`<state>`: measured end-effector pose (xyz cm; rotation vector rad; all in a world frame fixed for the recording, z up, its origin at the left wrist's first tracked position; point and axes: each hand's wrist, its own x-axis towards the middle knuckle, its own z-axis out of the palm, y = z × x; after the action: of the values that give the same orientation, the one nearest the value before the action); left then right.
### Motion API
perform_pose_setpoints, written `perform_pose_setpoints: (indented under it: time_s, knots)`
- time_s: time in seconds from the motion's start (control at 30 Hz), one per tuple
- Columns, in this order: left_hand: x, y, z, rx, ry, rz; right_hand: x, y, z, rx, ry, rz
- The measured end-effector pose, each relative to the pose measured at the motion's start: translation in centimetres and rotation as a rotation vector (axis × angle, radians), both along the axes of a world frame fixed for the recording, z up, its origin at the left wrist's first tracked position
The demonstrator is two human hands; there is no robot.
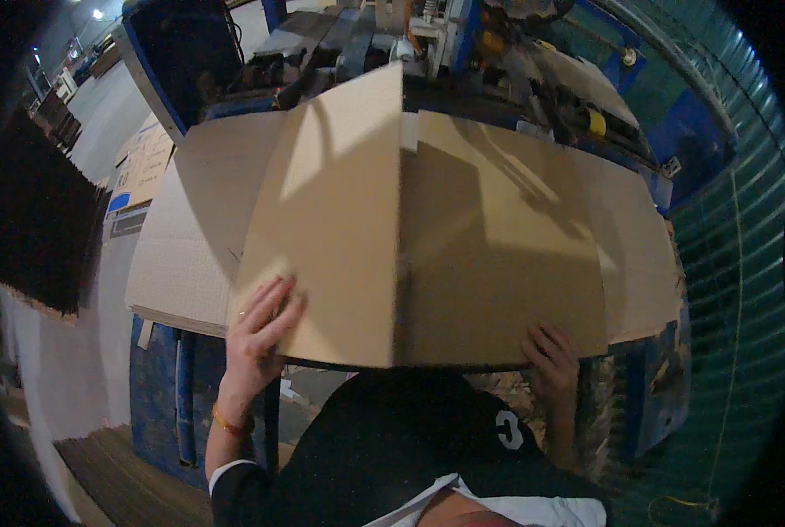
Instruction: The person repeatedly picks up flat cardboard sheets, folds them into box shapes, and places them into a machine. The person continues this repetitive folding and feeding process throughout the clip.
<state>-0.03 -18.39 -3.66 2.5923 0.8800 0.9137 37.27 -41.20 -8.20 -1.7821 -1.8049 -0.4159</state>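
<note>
A folded brown cardboard sheet [506, 290] lies across the stack in front of me. Its left panel [335, 228] is tilted, with one edge raised along the middle. My left hand [265, 325] grips this panel by its lower left edge, fingers on the face, slightly blurred. At the lower right corner, my right hand [550, 356] holds the sheet's near edge, its fingertips on top and its thumb hidden. Beneath, paler cardboard sheets stick out as a stack on the left [181, 237] and on the right [638, 255].
Behind the cardboard stands a blue machine [348, 57] with rollers and metal parts. A dark upright panel [186, 57] rises at its left. More cardboard stacks [120, 474] sit on the floor at left. Green corrugated sheeting [726, 351] runs along the right.
</note>
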Motion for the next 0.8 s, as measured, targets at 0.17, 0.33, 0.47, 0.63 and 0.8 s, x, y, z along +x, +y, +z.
perform_pose_setpoints:
  time_s: [0.17,0.33,0.47,0.63,0.8]
  knots:
    - [1.0,0.8,-0.4,0.064,0.413,-0.083,0.5,1.5,1.7,-0.125,-0.003,0.124]
    - [1.0,2.2,-0.4,0.082,0.468,-0.099,2.5,2.5,1.9,-0.228,0.029,0.192]
    - [1.5,4.8,-0.3,0.119,0.434,-0.094,6.4,5.2,2.8,-0.406,-0.014,0.102]
    - [4.3,10.6,-1.2,0.157,0.293,-0.120,10.4,11.5,3.7,-0.450,-0.115,0.059]
    - [8.9,17.8,-2.0,0.201,0.170,-0.022,14.3,18.7,3.3,-0.572,-0.017,-0.052]
